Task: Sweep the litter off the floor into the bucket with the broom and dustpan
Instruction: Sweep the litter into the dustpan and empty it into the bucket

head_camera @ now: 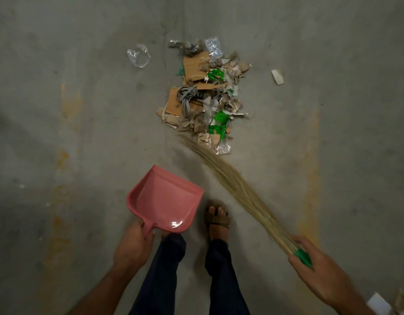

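Observation:
A pile of litter (207, 96) lies on the concrete floor ahead: cardboard scraps, green wrappers, grey straps, clear plastic. My left hand (134, 245) grips the handle of a pink dustpan (165, 201), which is held above the floor near my feet, its mouth pointing up-left. My right hand (319, 267) holds the green-collared grip of a straw broom (230, 178). The broom's bristle tips reach the near edge of the pile. No bucket is in view.
A clear plastic bag (139, 56) lies apart to the left of the pile, and a white scrap (277, 76) to the right. My sandalled foot (216, 218) stands between dustpan and broom. White and tan bits (379, 303) sit at the bottom right corner.

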`<control>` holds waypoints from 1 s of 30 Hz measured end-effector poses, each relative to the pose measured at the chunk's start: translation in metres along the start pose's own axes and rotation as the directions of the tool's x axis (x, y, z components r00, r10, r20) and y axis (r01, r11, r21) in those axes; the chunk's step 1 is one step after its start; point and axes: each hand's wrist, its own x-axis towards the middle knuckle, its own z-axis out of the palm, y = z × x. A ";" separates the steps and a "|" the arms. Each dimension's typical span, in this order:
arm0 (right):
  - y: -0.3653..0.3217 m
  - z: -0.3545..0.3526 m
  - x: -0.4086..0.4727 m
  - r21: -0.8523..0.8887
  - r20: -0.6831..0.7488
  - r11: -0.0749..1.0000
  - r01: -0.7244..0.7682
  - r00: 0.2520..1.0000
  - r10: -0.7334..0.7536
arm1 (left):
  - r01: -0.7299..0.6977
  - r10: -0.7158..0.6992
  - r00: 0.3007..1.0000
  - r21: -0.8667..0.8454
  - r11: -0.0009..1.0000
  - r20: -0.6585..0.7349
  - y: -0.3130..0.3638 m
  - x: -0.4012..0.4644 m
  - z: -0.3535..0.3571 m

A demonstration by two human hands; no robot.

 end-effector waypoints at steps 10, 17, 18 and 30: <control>-0.007 -0.032 0.055 -0.039 -0.265 0.995 -0.096 0.961 0.083 | -0.061 0.064 0.998 0.337 0.939 0.001 0.058 0.072 0.011; -0.058 -0.084 0.227 -0.206 -0.482 0.977 -0.054 0.874 -0.053 | -0.109 0.128 0.991 0.361 0.926 -0.027 0.088 0.160 0.040; -0.061 -0.091 0.249 -0.255 -0.465 0.966 -0.053 0.882 -0.074 | -0.128 0.152 0.987 0.353 0.927 -0.042 0.091 0.170 0.043; 0.000 -0.056 0.249 -0.627 -0.132 0.768 0.130 0.954 -0.269 | -0.219 0.228 0.973 0.338 0.915 0.013 0.141 0.223 0.040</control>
